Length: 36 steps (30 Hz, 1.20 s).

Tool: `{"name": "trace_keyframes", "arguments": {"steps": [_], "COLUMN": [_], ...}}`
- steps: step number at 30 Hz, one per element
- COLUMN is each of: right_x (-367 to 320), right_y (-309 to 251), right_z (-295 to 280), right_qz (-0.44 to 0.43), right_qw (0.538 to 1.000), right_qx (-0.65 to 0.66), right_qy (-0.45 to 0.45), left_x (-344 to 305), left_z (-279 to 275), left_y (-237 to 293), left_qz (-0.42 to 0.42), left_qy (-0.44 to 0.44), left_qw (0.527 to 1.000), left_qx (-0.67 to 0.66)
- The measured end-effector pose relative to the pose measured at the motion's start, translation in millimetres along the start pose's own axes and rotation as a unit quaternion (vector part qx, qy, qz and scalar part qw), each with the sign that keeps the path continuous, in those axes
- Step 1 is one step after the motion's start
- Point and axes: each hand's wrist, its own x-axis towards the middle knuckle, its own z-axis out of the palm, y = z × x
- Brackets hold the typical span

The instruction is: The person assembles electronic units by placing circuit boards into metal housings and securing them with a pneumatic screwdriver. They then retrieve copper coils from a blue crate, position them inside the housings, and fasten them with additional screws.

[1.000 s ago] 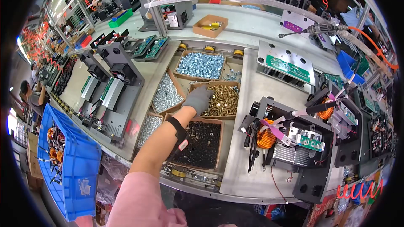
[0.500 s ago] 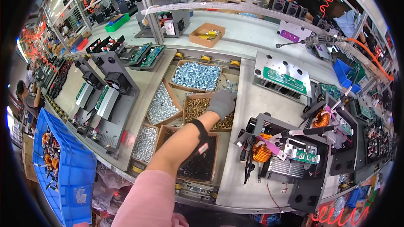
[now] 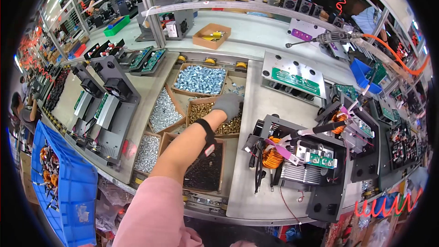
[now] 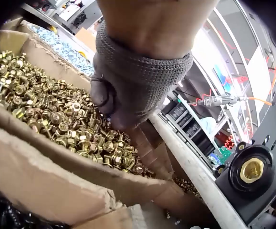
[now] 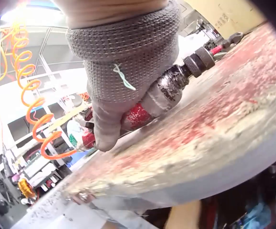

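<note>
My left hand, in a grey knit glove, reaches into the right side of a cardboard box of brass-coloured screws. In the left wrist view, the gloved left hand points down at the box's far side, close over the screws. Its fingertips are mostly hidden, and I cannot tell whether they pinch a screw. Outside the head view, my gloved right hand grips a red and metal air screwdriver. That tool lies along a worn, red-stained surface, its chuck pointing away.
Boxes of bluish screws, silver screws and black screws surround the brass ones. An open chassis with a copper coil stands right; a chassis with a fan stands left. A blue crate sits lower left.
My left hand has moved from the brass screw box's left part to its right side, staying there over the last half second. The head view has turned, shifting the bench leftward.
</note>
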Motion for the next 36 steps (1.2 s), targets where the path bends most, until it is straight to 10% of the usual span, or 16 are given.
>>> {"name": "trace_keyframes", "arguments": {"steps": [4,6,9,10,12,13,14,16,18,20,23,30,32,34,36], "right_x": [-11.0,-9.0,-17.5,-21.3,-31.4,-28.6,-29.1,-18.5,-33.7,-38.7,-55.2,-62.3,-63.5,-63.2,-63.3], "right_y": [-8.9,5.8,-41.5,-73.9,-136.9,-162.7,-174.8,-144.4,-206.8,-242.5,-325.2,-385.7,-389.7,-390.4,-387.7], "right_z": [-11.9,-27.1,-52.5,-67.9,-105.7,-123.5,-135.1,-126.2,-129.1,-126.3,-128.2,-97.2,-93.5,-91.8,-90.4], "right_qz": [-0.053,0.092,-0.018,-0.074,-0.177,-0.307,-0.429,-0.409,-0.274,-0.382,-0.478,-0.439,-0.438,-0.437,-0.431], "right_qw": [0.987,0.9,0.796,0.725,0.555,0.556,0.549,0.465,0.51,0.533,0.398,0.36,0.362,0.365,0.378], "right_qx": [0.038,0.424,0.598,0.668,0.769,0.744,0.702,0.78,0.75,0.725,0.782,0.817,0.817,0.816,0.815], "right_qy": [0.146,-0.025,0.093,0.15,0.262,0.207,0.147,0.086,0.32,0.21,0.029,-0.101,-0.101,-0.1,-0.089], "left_x": [-15.9,-18.1,-26.3,-35.5,-58.7,-61.2,-69.8,-98.1,-136.5,-172.3,-209.8,-225.4,-222.8,-224.5,-222.9], "left_z": [-1.0,9.5,14.8,8.1,-12.4,-13.8,-21.3,-40.6,-62.5,-73.6,-68.9,-42.6,-34.5,-35.5,-29.0], "left_y": [-14.7,-32.7,-52.1,-48.6,-33.0,-31.3,-22.4,1.4,42.3,73.4,98.7,127.1,130.1,133.2,133.1], "left_qz": [-0.05,-0.038,-0.055,-0.052,-0.017,-0.01,-0.01,-0.061,-0.053,-0.089,0.005,0.029,0.084,0.087,0.023], "left_qy": [0.06,0.098,0.081,0.078,0.007,-0.038,-0.052,-0.075,-0.072,-0.123,-0.14,-0.201,-0.213,-0.188,-0.203], "left_qw": [0.986,0.978,0.701,0.702,0.451,0.425,0.425,0.489,0.575,0.655,0.777,0.712,0.619,0.655,0.562], "left_qx": [-0.148,-0.182,-0.707,-0.706,-0.892,-0.904,-0.904,-0.867,-0.813,-0.74,-0.614,-0.672,-0.751,-0.727,-0.802]}}
